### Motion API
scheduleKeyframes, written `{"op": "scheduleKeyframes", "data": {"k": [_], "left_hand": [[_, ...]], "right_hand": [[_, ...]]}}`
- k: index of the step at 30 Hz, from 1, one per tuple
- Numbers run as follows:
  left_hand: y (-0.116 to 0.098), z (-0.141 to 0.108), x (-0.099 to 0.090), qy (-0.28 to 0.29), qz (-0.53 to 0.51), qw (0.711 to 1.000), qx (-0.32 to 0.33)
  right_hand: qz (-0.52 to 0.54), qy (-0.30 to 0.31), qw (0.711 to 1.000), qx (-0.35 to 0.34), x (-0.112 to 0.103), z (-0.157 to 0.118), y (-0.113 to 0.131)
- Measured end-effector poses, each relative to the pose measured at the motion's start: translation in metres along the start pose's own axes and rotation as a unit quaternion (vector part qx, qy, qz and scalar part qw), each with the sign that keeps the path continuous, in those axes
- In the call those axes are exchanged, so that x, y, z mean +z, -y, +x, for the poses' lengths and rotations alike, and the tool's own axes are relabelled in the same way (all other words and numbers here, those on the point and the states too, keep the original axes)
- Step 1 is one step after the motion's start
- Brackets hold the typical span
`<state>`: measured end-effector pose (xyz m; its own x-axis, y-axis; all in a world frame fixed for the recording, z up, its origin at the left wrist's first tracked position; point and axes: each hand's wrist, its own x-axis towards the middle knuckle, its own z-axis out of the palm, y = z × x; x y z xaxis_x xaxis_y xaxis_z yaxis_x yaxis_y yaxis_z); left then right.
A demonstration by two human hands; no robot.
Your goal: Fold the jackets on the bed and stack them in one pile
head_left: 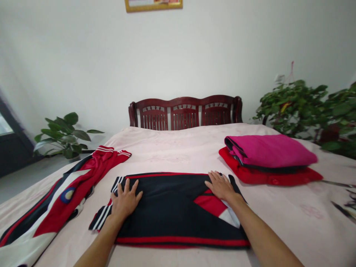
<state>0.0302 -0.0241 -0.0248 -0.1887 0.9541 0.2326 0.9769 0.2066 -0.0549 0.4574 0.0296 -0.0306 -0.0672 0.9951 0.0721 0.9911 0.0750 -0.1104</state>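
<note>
A dark navy garment (167, 211) with red edging, a red and white patch and white-striped cuffs lies folded flat in front of me. My left hand (125, 199) rests on its left end beside the striped cuffs, palm down and fingers spread. On the far right corner, near the red and white patch, my right hand (221, 185) lies flat with its fingers stretched out. Neither hand grips the cloth. To the left, a red, white and navy jacket (73, 185) with a round blue emblem lies stretched out.
A pink bedspread (172, 152) covers the bed. At the right sits a stack with a magenta folded garment (272, 150) over a red one (280, 177). Behind are a wooden headboard (185, 111) and leafy plants (294, 107); another plant (65, 135) stands left.
</note>
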Motion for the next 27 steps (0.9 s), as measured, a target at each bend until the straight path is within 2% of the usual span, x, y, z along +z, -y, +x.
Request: {"op": "scheduleKeyframes", "data": {"k": [5, 9, 13, 16, 19, 22, 27], "left_hand": [[0.002, 0.001, 0.002, -0.005, 0.004, 1.0, 0.007], [0.001, 0.0, 0.002, -0.007, 0.007, 1.0, 0.013], [-0.002, -0.002, 0.003, -0.025, 0.005, 1.0, 0.016], [-0.002, -0.002, 0.005, -0.022, 0.005, 1.0, 0.007], [-0.001, 0.0, 0.006, 0.002, -0.007, 1.0, 0.01], [0.004, 0.005, 0.005, 0.046, -0.046, 0.998, 0.022], [0.027, 0.017, -0.009, 0.105, -0.234, 0.965, 0.051]], "right_hand": [[0.017, 0.017, 0.999, -0.031, -0.012, 0.001, -0.017], [0.011, -0.005, 1.0, -0.018, -0.025, -0.016, -0.019], [-0.003, -0.035, 0.999, 0.007, -0.032, -0.047, 0.014], [0.012, -0.033, 0.999, -0.034, -0.029, -0.074, 0.052], [0.034, -0.011, 0.997, -0.073, -0.014, -0.095, 0.082], [0.031, -0.021, 0.997, -0.064, 0.002, -0.105, 0.094], [0.025, -0.036, 0.998, -0.052, 0.01, -0.104, 0.094]]}}
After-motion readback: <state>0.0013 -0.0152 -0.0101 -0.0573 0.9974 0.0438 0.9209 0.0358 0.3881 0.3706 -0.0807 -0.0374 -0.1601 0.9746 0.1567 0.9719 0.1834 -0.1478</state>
